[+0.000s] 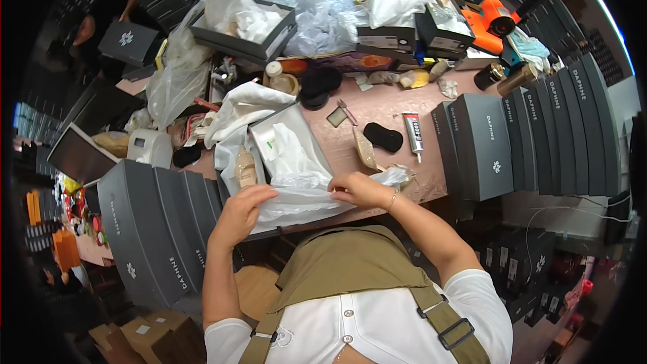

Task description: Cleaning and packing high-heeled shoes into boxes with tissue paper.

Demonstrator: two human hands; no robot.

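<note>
White tissue paper (300, 192) is being gathered at the near edge of the worktop (391, 118), over the front of an open shoe box (259, 136). Left hand (241, 210) is pinching its left side with closed fingers; right hand (360, 189) is gripping the right side. Packing looks to be the step in hand; folding the sheet flat into the box seems next. Beyond, a beige shoe (245, 168) is lying in the box, a glue tube (412, 135) is resting farther off.

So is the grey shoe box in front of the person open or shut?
Open. The grey shoe box has no lid on, and white tissue paper spills from it, gripped by the left hand and right hand.
</note>
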